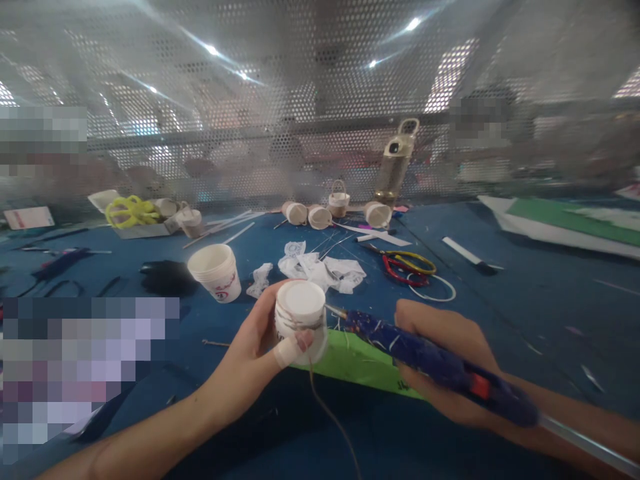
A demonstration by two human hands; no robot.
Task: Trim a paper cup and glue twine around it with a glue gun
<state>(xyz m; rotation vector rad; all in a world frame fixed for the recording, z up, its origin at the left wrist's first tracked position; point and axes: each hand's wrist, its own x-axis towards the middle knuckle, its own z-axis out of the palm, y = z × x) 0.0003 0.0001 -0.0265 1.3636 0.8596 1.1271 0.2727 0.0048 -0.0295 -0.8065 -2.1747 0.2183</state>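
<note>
Above table (525, 333), white cord-wrapped cup (301, 300), left hand (254, 341) clasping it, right hand (450, 328) gripping glue gun (420, 353)

A clear bottle (395, 170) stands before the perforated panel (240, 133), beyond the scissors (385, 255).

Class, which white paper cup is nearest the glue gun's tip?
The cord-wound paper cup in the person's left hand: the glue gun points at its side. Others, like the upright nested cups, sit farther off.

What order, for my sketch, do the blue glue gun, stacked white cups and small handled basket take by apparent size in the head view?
Blue glue gun
Stacked white cups
Small handled basket
Nearness enlarges the glue gun.
</note>
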